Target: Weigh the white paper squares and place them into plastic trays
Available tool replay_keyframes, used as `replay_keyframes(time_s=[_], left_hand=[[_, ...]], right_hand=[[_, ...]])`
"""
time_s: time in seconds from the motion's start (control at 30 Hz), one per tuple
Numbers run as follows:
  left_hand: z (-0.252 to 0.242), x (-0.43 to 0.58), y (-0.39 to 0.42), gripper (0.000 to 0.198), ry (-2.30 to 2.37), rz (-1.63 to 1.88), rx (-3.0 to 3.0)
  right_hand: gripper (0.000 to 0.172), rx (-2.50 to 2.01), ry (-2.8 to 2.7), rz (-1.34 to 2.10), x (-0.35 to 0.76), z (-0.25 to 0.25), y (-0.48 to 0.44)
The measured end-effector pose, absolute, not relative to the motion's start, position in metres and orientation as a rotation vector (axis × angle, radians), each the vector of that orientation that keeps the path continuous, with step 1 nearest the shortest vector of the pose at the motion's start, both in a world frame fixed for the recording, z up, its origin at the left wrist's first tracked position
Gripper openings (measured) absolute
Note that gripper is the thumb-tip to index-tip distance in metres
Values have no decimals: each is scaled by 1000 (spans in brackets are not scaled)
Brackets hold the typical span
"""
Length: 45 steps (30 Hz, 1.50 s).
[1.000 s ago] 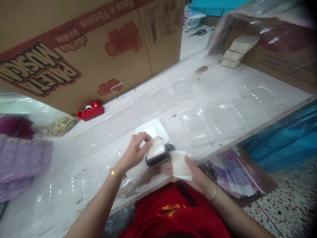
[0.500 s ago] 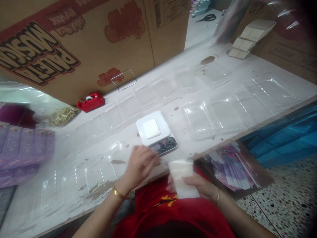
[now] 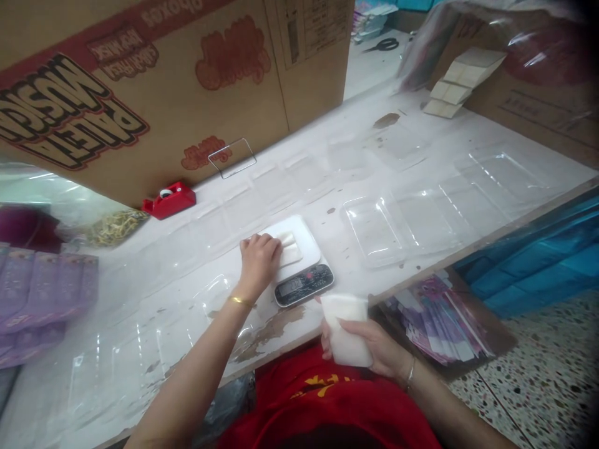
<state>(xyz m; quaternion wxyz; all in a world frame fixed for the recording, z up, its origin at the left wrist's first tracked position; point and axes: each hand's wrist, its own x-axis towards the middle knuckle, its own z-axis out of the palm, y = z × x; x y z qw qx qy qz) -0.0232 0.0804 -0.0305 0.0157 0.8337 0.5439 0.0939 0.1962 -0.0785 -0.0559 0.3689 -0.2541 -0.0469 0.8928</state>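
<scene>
Holding, right hand (image 3: pixel 381 346): 1 white pack (image 3: pixel 349 349), clasped, thumb across the front, fingers behind. Tilted up before my shirt (image 3: pixel 318 402), just off the table (image 3: pixel 333 234) edge; I judge the clasp keeps its layers square and near the scale.

Left hand (image 3: pixel 261 255): fingers drawn together and bent over the left side of the white sheets (image 3: pixel 291 251). Whether I pinch them or merely press, I cannot tell; the tips are hidden.

Sheets: on the scale's white plate, faintly ridged beside my fingers.

Scale (image 3: pixel 311 282): 1, near the table edge, display towards me, presumably for easy reading; digits lit, too blurred to read.

Trays (image 3: pixel 374 231): clear, in rows behind and to both sides of the scale, likely spread so each lies within reach.

Tape dispenser (image 3: pixel 169 201): 1, red, against the carton (image 3: pixel 309 93), seemingly parked off the working strip.

Blocks (image 3: pixel 447 100): 3 pale, leaning stepwise by the far-right box.

Changes against 0.5 s ago: my left hand, then off the plate before the display, is now at the sheets, which lay flat; the display, then partly covered, shows whole. Right hand: pack clasped, as then.
</scene>
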Motion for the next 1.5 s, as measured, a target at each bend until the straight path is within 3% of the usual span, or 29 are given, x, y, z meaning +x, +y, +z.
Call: replay_keyframes(time_s=[0.1, 0.27, 0.4, 0.53, 0.67, 0.87, 1.13, 1.3, 1.5], left_hand=[[-33, -21, 83, 23, 1695, 234, 2621], [-8, -20, 72, 16, 1600, 296, 2305], [20, -7, 26, 16, 1332, 496, 2072], [20, 13, -34, 9, 1115, 475, 2311], [1, 19, -70, 14, 932, 518, 2561], [-4, 8, -76, 14, 921, 563, 2489], [-7, -17, 6, 13, 1439, 630, 2447], [-18, -21, 60, 18, 1683, 389, 2494], [-25, -10, 71, 24, 1802, 195, 2491]], right_hand=[[47, -684, -79, 2251, 195, -55, -73], [49, -701, -40, 2160, 192, -56, -63], [62, -674, -51, 2098, 186, -55, -58], [73, -627, 32, 2118, 184, -62, -67], [64, -725, 79, 2272, 190, -70, -86], [47, -886, 38, 2271, 197, -69, -96], [38, -753, -216, 2333, 199, -68, -87], [35, -748, -206, 2287, 200, -63, -80], [36, -773, -171, 2273, 202, -61, -77]])
